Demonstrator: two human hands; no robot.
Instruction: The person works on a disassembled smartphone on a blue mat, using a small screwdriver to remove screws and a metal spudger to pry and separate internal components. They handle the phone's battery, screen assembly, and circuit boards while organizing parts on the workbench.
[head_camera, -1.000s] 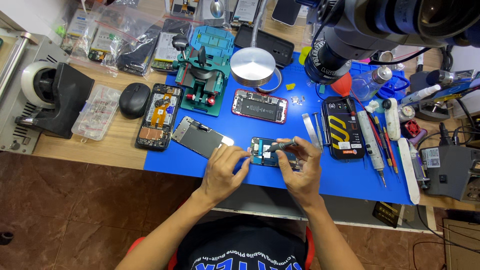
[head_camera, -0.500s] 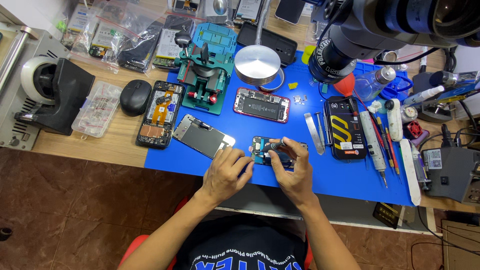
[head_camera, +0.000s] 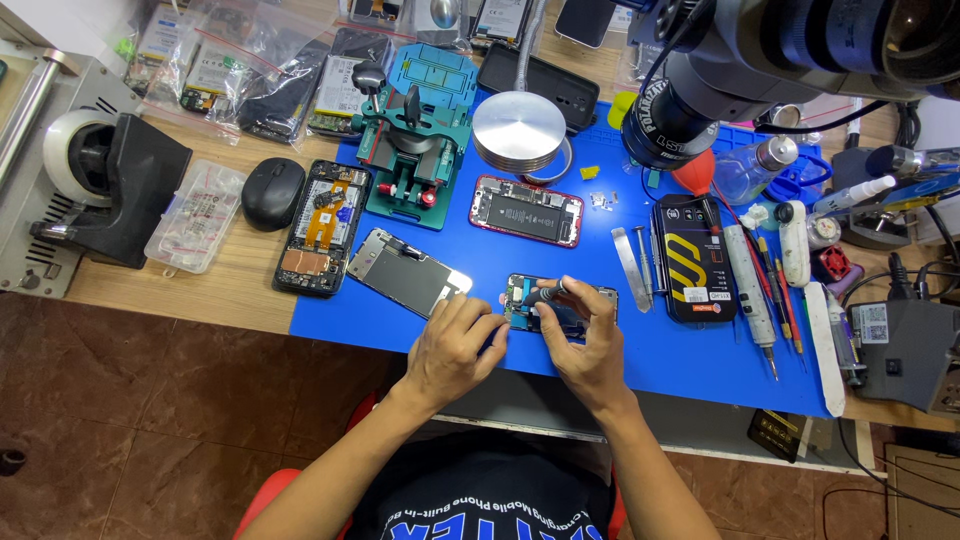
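Wooden tabletop (head_camera: 230, 285) with a blue mat (head_camera: 600, 260) (brown tile floor (head_camera: 150, 420) below); left hand (head_camera: 450, 345) curls against the opened phone (head_camera: 560, 305), right hand (head_camera: 590, 340) pinches a small tool over it.

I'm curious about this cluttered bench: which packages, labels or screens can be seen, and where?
Clear plastic bags: back left, holding flat parts.
Black case: right of the hands, rectangular, yellow stripes, small white label.
Detached phone screen: left of the left hand, grey, dark.
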